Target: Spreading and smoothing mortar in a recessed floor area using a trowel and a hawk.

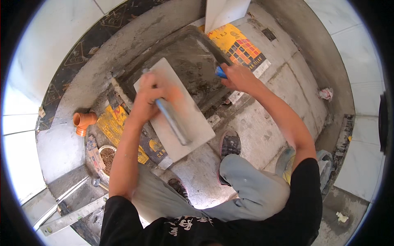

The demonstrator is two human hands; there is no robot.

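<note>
Seemingly working mortar (192,61): right hand (240,78), fingers clamped on a blue handle (220,72), right edge of tray (218,50); left hand (147,96) (blurred, can't tell its grip) at plate (198,124), near-left edge. Next probably needs steadiness.

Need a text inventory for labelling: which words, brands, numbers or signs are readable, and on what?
Readable wording is located only, not copied.
Flat yellow-and-black sack with red-and-black grid picture, top: large letters, partly readable; small print isn't.
Second yellow-and-black sack, left: some large letters readable, rest hidden or too small.
Black short-sleeved shirt: white characters, too distorted.
Black wall band: diamond-shaped marks, unreadable.
</note>
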